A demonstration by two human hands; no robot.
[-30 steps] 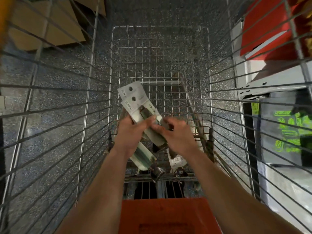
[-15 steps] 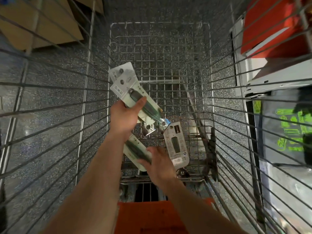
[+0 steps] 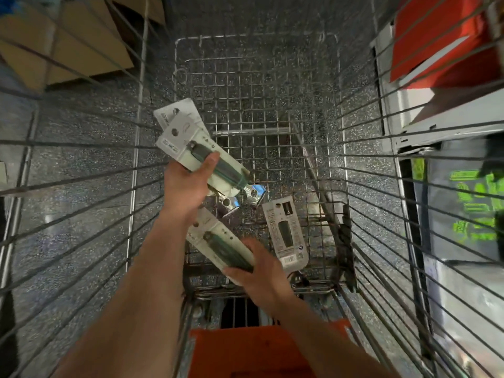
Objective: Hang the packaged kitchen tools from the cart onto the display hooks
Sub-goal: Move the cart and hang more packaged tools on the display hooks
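I look straight down into a wire shopping cart point(image 3: 338, 110). My left hand point(image 3: 188, 184) grips a stack of carded tool packages point(image 3: 188, 137), each a grey card with a dark green handle, held up above the cart floor. Lower down, my right hand point(image 3: 259, 271) grips another green-handled package point(image 3: 218, 244) near the cart's near end. One more package point(image 3: 286, 230) lies face down on the cart floor to the right of my hands. No display hooks are in view.
The cart's orange handle bar point(image 3: 259, 347) is at the bottom. Store shelving with a red box point(image 3: 425, 39) and a pack with green print point(image 3: 474, 208) stands on the right. Flattened cardboard point(image 3: 54, 42) lies on the speckled floor at upper left.
My hands have parted: the left lifted its stack of packages up and away, while the right reached down to the cart's near end and took hold of another package.
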